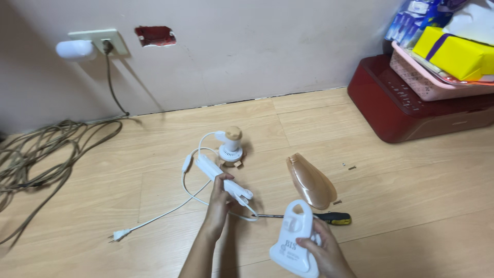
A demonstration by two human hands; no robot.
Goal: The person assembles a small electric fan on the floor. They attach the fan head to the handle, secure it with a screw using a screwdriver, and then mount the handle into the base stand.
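**A:** What are the hands doing?

**B:** On a pale wooden floor point(154, 195), the left hand point(218, 198) is closed around a long white plastic handle piece point(222, 181), lifted a little and angled toward a small white motor with a tan cap point(231, 145) that stands just beyond it. The right hand point(320, 247) grips a white bell-shaped plastic cover point(293, 238) by its lower edge, near the bottom of the view.

**A:** What lies nearby?

**B:** A tan, glossy pointed shell point(310, 180) lies between the hands, a black-and-yellow screwdriver point(321, 218) just beside it, and tiny screws point(349, 167) lie loose farther right. A thin white cord point(175, 208) trails from the handle to a plug point(119, 236), which lies unplugged.

**A:** Any risks?

**B:** I judge the cord could snag and tip the motor if the handle is pulled; the loose screws could roll away unnoticed.
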